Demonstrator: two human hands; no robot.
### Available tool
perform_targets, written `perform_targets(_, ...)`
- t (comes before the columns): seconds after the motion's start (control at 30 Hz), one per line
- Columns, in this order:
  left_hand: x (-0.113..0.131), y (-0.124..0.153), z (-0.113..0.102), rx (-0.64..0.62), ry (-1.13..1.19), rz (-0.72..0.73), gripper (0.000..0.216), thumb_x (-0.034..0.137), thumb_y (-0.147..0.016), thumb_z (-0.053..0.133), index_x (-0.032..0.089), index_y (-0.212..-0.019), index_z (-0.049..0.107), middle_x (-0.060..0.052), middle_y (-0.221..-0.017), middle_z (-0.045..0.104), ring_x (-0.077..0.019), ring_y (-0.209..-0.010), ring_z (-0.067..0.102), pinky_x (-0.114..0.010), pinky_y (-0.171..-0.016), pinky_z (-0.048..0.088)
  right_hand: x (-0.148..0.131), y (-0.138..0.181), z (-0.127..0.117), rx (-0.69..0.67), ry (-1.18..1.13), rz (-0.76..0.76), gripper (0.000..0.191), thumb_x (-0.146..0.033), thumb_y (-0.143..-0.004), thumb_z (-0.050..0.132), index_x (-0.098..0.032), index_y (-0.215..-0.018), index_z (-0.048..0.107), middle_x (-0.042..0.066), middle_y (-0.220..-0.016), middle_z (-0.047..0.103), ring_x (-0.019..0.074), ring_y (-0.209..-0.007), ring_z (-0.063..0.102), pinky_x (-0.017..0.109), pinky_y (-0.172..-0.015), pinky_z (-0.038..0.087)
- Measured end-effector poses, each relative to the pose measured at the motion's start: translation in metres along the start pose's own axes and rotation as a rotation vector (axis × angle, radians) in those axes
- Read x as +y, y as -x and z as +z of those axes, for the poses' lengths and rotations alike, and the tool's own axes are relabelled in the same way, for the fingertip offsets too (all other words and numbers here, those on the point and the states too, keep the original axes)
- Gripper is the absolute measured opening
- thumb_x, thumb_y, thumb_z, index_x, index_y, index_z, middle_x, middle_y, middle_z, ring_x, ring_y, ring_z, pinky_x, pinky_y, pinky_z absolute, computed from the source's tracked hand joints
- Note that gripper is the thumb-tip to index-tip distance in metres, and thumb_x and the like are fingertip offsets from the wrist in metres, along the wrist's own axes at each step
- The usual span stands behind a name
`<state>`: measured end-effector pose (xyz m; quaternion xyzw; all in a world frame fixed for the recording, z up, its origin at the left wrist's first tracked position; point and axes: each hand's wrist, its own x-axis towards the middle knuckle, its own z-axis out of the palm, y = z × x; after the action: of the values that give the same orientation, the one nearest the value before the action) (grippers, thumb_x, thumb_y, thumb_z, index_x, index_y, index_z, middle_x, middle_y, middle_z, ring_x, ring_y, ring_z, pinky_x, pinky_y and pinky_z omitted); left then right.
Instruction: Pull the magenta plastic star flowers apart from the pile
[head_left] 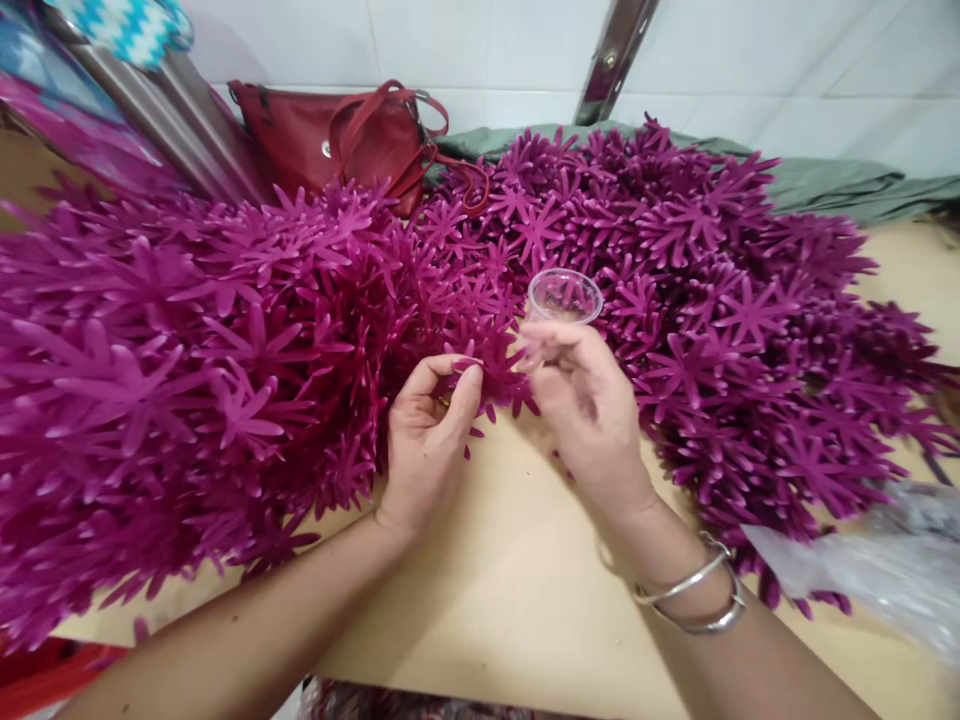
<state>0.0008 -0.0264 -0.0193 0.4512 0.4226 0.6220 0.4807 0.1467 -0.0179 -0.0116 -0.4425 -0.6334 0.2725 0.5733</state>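
My left hand (431, 425) pinches a purple artificial flower (501, 372) by one narrow petal, between thumb and forefinger, above the table. To its right, my right hand (589, 400) has its fingers curled together. They are slightly blurred, and what they hold, if anything, I cannot make out. Just behind those fingers stands a clear plastic cup (564, 272), its lower part hidden by the hand. I cannot tell whether they touch it. A large heap of purple artificial flowers (247, 400) rises to the left, and another heap (720, 310) spreads along the right.
The pale table top (517, 580) shows between my forearms. Behind the heaps lie a red handbag (292, 135) with looped straps and a green sheet (825, 190) against the tiled wall. Metal poles (165, 115) lean at the back left. A clear plastic bag (855, 570) lies right.
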Motion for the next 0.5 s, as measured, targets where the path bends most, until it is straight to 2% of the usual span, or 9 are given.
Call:
perform_targets(0.07,-0.001,-0.002,-0.002,-0.002,0.035,-0.046,0.021,0.04,-0.091,0.075,0.022,-0.092,0.065,0.004,-0.077,0.062,-0.0075,-0.058,0.053,-0.017,-0.05,0.046,0.003,0.002,0.003,-0.055,0.015,0.01,0.033,-0.04,-0.091,0.077,-0.025,-0.118,0.066,0.005,-0.108,0.066,0.0206,-0.097,0.064,0.036,-0.092,0.054)
perform_targets(0.2,-0.003,-0.002,-0.004,-0.018,0.028,-0.091,0.022,0.042,-0.09,0.076,0.021,-0.092,0.066,0.003,-0.077,0.064,-0.0079,-0.06,0.056,-0.016,-0.051,0.045,0.005,0.001,0.008,-0.02,0.018,0.024,0.005,-0.025,-0.093,0.072,-0.024,-0.091,0.067,0.003,-0.099,0.067,0.0205,-0.097,0.064,0.035,-0.091,0.052)
perform_targets(0.3,-0.006,-0.003,-0.005,-0.002,0.071,-0.106,0.021,0.04,-0.09,0.077,0.021,-0.09,0.067,0.003,-0.079,0.063,-0.0077,-0.065,0.055,-0.017,-0.06,0.047,0.004,-0.002,0.008,0.045,-0.051,0.121,0.013,-0.025,-0.095,0.069,-0.023,-0.083,0.063,0.001,-0.09,0.066,0.0177,-0.084,0.063,0.032,-0.081,0.051)
perform_targets(0.37,-0.009,-0.004,-0.005,0.021,0.106,-0.105,0.021,0.04,-0.091,0.076,0.022,-0.09,0.065,0.004,-0.081,0.062,-0.0079,-0.069,0.054,-0.017,-0.066,0.048,0.002,-0.004,0.006,0.091,-0.099,0.184,0.013,-0.027,-0.096,0.067,-0.024,-0.085,0.062,-0.001,-0.086,0.066,0.016,-0.077,0.061,0.03,-0.076,0.051)
perform_targets(0.43,-0.011,-0.007,-0.006,0.066,0.107,-0.095,0.02,0.04,-0.093,0.073,0.022,-0.093,0.064,0.003,-0.085,0.061,-0.009,-0.075,0.056,-0.018,-0.071,0.049,0.0,-0.004,0.005,0.155,-0.119,0.195,0.009,-0.029,-0.096,0.067,-0.024,-0.09,0.061,-0.001,-0.087,0.067,0.0162,-0.079,0.063,0.03,-0.078,0.051)
perform_targets(0.5,-0.012,-0.009,-0.007,0.126,0.088,-0.057,0.02,0.042,-0.096,0.069,0.023,-0.098,0.064,0.001,-0.092,0.061,-0.0109,-0.082,0.058,-0.021,-0.078,0.051,0.0,-0.003,0.005,0.162,-0.114,0.189,0.006,-0.029,-0.096,0.065,-0.025,-0.097,0.061,0.0,-0.091,0.069,0.0171,-0.083,0.065,0.031,-0.08,0.052)
